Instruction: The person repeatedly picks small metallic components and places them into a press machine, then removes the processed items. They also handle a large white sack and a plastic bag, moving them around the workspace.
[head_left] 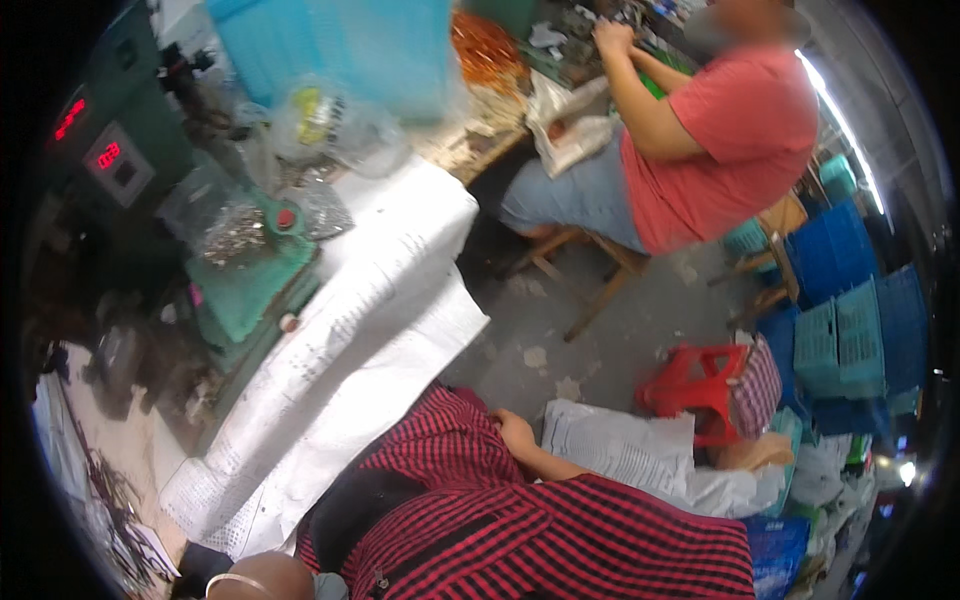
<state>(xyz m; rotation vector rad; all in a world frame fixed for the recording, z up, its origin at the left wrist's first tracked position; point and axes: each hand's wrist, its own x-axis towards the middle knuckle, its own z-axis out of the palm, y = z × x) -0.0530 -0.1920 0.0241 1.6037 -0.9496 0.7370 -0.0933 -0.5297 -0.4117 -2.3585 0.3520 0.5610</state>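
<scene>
My right hand (515,436) rests against the red-and-black checked cloth (440,440) over my lap. Its fingers bend toward the cloth's edge and are mostly hidden, so whether they grip it cannot be made out. At the bottom left, a rounded, blurred part of my left arm and hand (270,572) shows with a pale bangle. The fingers there are out of sight. Above it, a large white printed sheet or sack (330,370) lies draped from the green machine toward my lap. On the machine's green plate (245,300) sits a clear bag of small metal parts (235,235).
A red button (287,218) stands by that bag. Behind is a blue bin (335,50) with plastic bags before it. Another person in a red shirt (710,150) sits on a wooden stool (590,265). At right are a red stool (690,390), white sacks (620,445) and teal baskets (845,340).
</scene>
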